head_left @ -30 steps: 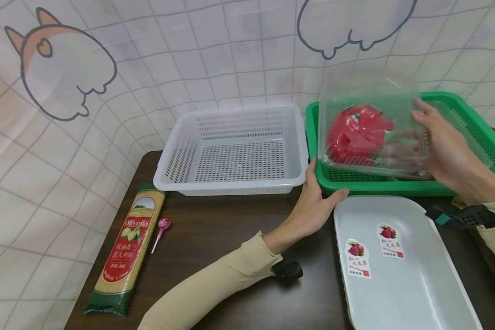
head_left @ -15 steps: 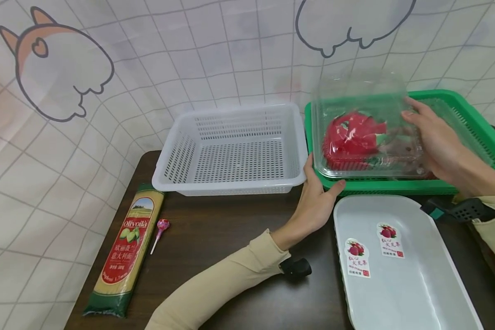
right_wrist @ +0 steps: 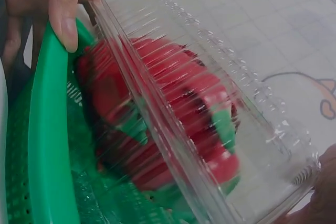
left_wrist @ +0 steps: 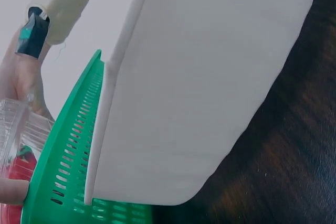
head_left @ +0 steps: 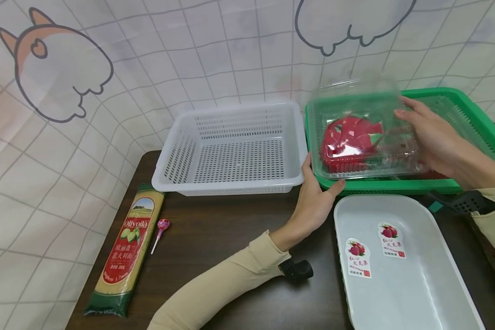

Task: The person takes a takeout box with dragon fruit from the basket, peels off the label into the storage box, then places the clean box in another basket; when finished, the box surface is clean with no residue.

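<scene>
A clear plastic container [head_left: 379, 105] is held tilted over the green basket [head_left: 396, 187], its right side gripped by my right hand [head_left: 441, 142]. Through its clear walls shows a red dragon fruit [head_left: 350, 142] with green scales, apparently inside it. My left hand [head_left: 313, 204] holds the near left corner of the green basket, and its thumb [right_wrist: 65, 19] lies over the rim in the right wrist view. The white basket [head_left: 235, 187] stands close beside that hand. Most of the right hand's fingers are hidden or seen blurrily through the plastic.
A white tray [head_left: 408, 293] with two fruit stickers lies at the front right. On the left are a spaghetti packet [head_left: 125, 252] and a lollipop [head_left: 162, 229] on the dark table [head_left: 239, 275]. A patterned cloth [head_left: 239, 50] hangs behind.
The right hand has moved the clear container slightly left and lower, with the dragon fruit shifting along. The left hand stays at the green basket's corner.
</scene>
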Tool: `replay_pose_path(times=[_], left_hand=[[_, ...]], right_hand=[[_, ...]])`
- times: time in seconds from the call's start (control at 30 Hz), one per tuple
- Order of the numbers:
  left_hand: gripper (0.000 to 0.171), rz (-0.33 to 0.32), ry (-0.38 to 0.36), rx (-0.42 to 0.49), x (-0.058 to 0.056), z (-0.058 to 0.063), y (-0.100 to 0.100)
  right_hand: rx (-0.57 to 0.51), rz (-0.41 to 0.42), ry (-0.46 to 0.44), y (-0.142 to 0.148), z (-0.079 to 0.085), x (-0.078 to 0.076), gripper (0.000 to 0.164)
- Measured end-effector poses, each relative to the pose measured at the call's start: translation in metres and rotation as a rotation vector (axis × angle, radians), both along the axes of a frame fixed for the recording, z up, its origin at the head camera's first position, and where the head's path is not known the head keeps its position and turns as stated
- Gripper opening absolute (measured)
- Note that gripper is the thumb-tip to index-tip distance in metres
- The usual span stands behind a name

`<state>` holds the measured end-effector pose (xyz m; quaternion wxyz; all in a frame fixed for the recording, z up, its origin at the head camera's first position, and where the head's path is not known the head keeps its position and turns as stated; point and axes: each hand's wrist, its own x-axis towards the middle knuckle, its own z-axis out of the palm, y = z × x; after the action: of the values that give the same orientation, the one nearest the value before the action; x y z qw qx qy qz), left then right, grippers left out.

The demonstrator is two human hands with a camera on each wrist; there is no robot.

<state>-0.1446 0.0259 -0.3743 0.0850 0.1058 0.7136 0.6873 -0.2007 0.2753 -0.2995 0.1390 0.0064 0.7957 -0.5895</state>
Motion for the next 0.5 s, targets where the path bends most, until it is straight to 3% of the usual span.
replay_pose_path(times=[0.07,0.27,0.4,0.5], left_hand=[[0.090,0.008,-0.001,0.006,0.001,0.000,0.000],[0.091,0.022,-0.007,-0.009,0.002,0.001,0.000],[0.092,0.029,-0.014,-0.019,0.001,0.000,0.001],[0.093,0.036,-0.015,-0.026,0.001,0.000,0.001]], right_hand=[[0.013,0.006,-0.009,-0.001,0.002,-0.001,0.072],[0.191,0.046,-0.032,-0.006,0.018,-0.007,0.078],[0.202,0.068,-0.053,-0.010,0.026,-0.008,0.078],[0.287,0.092,-0.016,-0.011,0.029,-0.008,0.078]])
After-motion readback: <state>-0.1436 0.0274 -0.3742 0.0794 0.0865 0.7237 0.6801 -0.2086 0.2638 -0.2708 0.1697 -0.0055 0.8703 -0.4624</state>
